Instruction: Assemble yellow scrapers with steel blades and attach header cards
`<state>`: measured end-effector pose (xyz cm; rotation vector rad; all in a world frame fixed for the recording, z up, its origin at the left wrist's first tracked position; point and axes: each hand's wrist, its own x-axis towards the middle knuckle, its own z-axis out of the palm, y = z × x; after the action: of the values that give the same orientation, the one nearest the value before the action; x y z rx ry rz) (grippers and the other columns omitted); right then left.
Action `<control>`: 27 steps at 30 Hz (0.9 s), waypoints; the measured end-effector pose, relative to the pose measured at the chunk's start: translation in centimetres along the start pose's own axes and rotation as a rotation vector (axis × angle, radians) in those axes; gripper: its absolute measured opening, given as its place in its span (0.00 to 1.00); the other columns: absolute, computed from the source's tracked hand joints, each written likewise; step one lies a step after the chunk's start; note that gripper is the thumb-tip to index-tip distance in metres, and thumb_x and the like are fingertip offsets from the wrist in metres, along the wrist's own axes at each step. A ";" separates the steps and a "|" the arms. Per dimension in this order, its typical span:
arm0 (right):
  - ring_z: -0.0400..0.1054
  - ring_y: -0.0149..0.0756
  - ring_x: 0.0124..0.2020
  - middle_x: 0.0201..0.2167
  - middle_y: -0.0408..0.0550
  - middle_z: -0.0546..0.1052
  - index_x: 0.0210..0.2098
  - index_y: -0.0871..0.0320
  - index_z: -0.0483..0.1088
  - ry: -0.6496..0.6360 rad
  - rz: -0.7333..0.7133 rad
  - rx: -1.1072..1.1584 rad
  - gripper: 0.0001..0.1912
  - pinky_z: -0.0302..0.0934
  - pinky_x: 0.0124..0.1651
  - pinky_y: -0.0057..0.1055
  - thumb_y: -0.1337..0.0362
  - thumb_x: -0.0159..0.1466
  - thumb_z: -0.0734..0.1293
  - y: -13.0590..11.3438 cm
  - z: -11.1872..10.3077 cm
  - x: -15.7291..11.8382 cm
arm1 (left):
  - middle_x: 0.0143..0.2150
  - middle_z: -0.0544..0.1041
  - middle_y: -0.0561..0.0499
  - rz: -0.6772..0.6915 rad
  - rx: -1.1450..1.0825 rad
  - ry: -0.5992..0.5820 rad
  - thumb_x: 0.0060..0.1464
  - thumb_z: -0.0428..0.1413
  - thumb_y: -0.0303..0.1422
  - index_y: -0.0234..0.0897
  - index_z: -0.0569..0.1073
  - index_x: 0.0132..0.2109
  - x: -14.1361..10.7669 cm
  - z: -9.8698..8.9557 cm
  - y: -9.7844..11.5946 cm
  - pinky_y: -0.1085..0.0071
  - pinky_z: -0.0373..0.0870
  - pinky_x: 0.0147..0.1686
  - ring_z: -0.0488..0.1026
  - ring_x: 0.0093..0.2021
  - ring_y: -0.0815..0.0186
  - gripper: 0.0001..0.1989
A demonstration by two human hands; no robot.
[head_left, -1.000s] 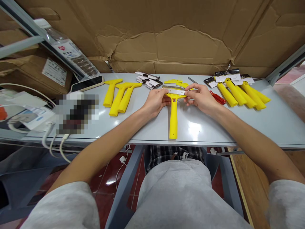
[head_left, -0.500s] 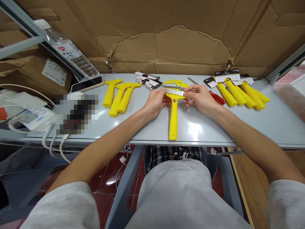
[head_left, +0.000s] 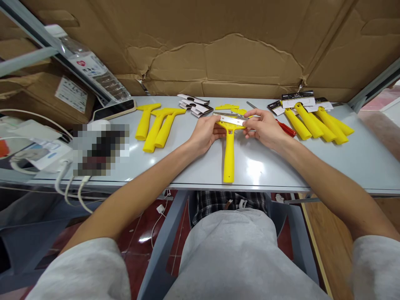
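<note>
1. The yellow scraper (head_left: 229, 158) was over the grey desk (head_left: 196, 174), its handle pointing toward the person.
2. At the left end of the scraper's head, the left hand (head_left: 204, 134) held on, thumb on the metal strip (head_left: 231, 120), fingers curled below.
3. At the scraper's right end, the right hand (head_left: 264, 128) kept a narrow pinch on the strip.
4. Whether the strip lay flush in the scraper's head was too small to tell.
5. Left of the scraper lay three yellow scraper handles (head_left: 155, 132).
6. Just beyond the scraper were flat yellow plastic pieces (head_left: 226, 107); beyond and leftward, folded black-and-white cards (head_left: 195, 104).
7. Right of the scraper lay a red-handled tool (head_left: 286, 128), then carded yellow scrapers (head_left: 308, 120).
</note>
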<state>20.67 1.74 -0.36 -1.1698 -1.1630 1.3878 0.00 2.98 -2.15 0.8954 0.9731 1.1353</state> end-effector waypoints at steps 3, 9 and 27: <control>0.72 0.33 0.27 0.30 0.45 0.77 0.41 0.54 0.69 0.000 0.006 -0.013 0.15 0.72 0.29 0.32 0.72 0.59 0.77 0.1 0.0 0.0 | 0.36 0.86 0.44 0.005 0.013 -0.023 0.57 0.65 0.31 0.35 0.77 0.42 0.0 -0.1 0.0 0.68 0.80 0.37 0.84 0.35 0.60 0.07; 0.73 0.32 0.28 0.31 0.47 0.78 0.38 0.56 0.70 -0.004 0.006 -0.028 0.13 0.73 0.27 0.29 0.71 0.61 0.77 0.0 0.4 -0.2 | 0.37 0.86 0.44 0.010 -0.001 -0.017 0.56 0.65 0.31 0.37 0.77 0.41 0.1 -0.2 -0.1 0.65 0.81 0.42 0.85 0.37 0.58 0.07; 0.74 0.54 0.45 0.48 0.63 0.81 0.50 0.61 0.82 0.078 -0.554 -1.321 0.17 0.67 0.51 0.49 0.60 0.69 0.66 1.2 -5.5 3.3 | 0.34 0.84 0.45 0.029 -0.037 0.033 0.56 0.66 0.31 0.40 0.75 0.36 0.5 -0.6 0.1 0.61 0.83 0.43 0.86 0.41 0.53 0.06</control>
<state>25.67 5.33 -2.34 -1.5049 -2.2192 0.0065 -0.51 3.58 -2.34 0.8658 0.9656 1.1919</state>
